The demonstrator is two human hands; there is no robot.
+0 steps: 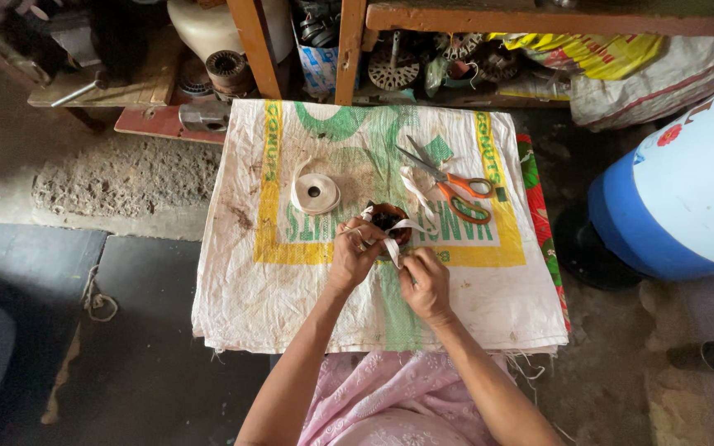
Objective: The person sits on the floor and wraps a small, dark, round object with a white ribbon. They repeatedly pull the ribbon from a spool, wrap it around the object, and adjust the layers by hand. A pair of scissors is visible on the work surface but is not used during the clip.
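Left hand (355,256) gripping a small brown coil (388,221) at the middle of the sack-covered counter (274,281); right hand (425,281) pinching white tape (397,248) just beside it. Farther back, a tape roll (316,193) to the left, orange-handled scissors (454,183) to the right.

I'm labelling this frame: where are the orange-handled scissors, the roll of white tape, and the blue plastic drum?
orange-handled scissors (449,180): head view, near the pivot.
roll of white tape (316,193): head view, flat face.
blue plastic drum (663,223): head view, blue side wall.
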